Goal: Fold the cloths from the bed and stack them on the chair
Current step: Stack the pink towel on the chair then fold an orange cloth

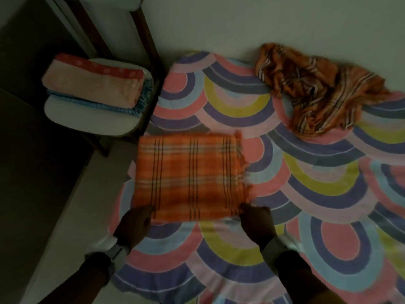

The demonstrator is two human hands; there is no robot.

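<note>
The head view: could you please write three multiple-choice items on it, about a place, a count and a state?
1. Where does the crumpled orange striped cloth lie? A. on a table; B. on the arc-patterned bedsheet; C. on the floor.
2. How many folded cloths are stacked on the white chair? A. one; B. two; C. four.
3. How is the orange plaid cloth? A. folded flat; B. bunched up; C. hanging.
Answers: B, it lies on the sheet's far side; B, a pink cloth tops a blue cloth; A, a flat rectangle whose near edge the left hand and right hand grip.
</note>
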